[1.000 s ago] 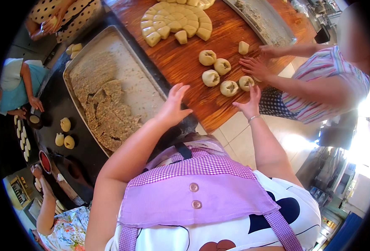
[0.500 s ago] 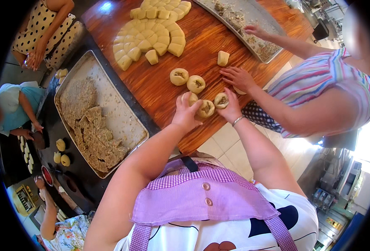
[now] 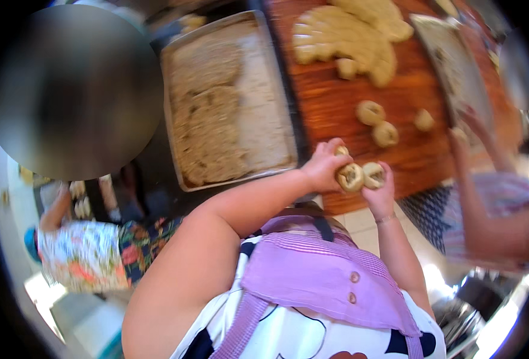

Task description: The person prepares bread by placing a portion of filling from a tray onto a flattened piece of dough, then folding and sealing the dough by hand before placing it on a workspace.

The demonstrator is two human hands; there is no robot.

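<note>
Pick-up step in hand: left hand gripped a round, dimpled pale dough piece; right hand gripped a second dough round, both lifted over the reddish wooden bench; judged next: a steady carry, grip light to avoid squashing.

Two round dough pieces sit in the person's hands, one in the left hand and one in the right hand, three more loose dough rounds lie on the one wooden tabletop, beside one metal baking tray and one big slab of cut dough.
</note>
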